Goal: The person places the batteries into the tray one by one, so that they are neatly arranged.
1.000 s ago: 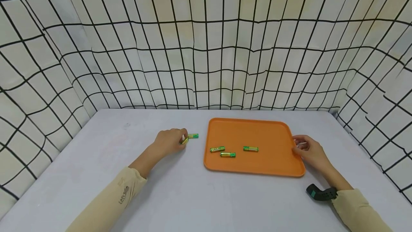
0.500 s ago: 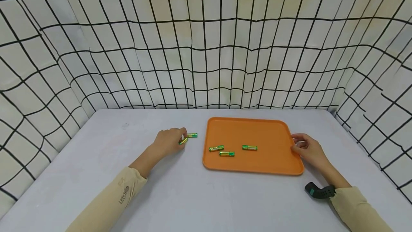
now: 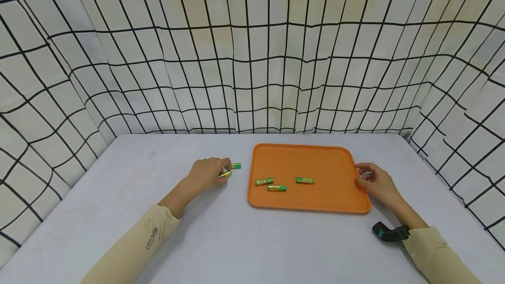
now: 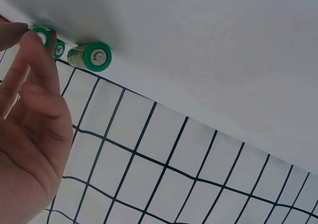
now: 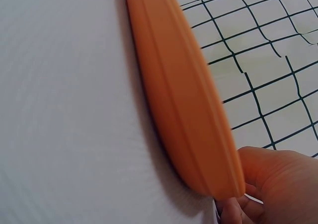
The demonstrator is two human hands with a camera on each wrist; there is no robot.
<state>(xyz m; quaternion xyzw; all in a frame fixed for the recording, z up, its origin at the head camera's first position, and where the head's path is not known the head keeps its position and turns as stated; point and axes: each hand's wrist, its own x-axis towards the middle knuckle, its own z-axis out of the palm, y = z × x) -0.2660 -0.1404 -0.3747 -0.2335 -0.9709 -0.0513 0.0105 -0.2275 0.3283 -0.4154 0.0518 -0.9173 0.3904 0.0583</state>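
Observation:
Thumb and fingertips of my left hand (image 3: 208, 173) pinch a green-and-gold battery (image 3: 225, 174) low over the table, left of the orange tray. A second battery (image 3: 236, 166) lies just beyond those fingertips, partly covered by them. In the left wrist view, the green end of one battery (image 4: 42, 35) shows between the fingers, and another battery (image 4: 90, 56) lies close by on the white surface. Three batteries rest in the orange tray (image 3: 335, 165): one (image 3: 264, 181) at its left, one (image 3: 277, 188) nearer the front, one (image 3: 305, 180) mid-tray. My right hand (image 3: 378, 184) grips the tray's right rim.
A white-covered table (image 3: 252, 244) carries everything. Black netting (image 3: 256, 69) over white walls surrounds its back and sides. A black wrist device (image 3: 390, 232) sits on the right wrist, by the beige sleeve (image 3: 438, 253).
The pinched battery has turned in the left fingers, from steeply slanted to nearly level. Tray and right hand appear slightly further left as the head view shifts; the right hand keeps its grip.

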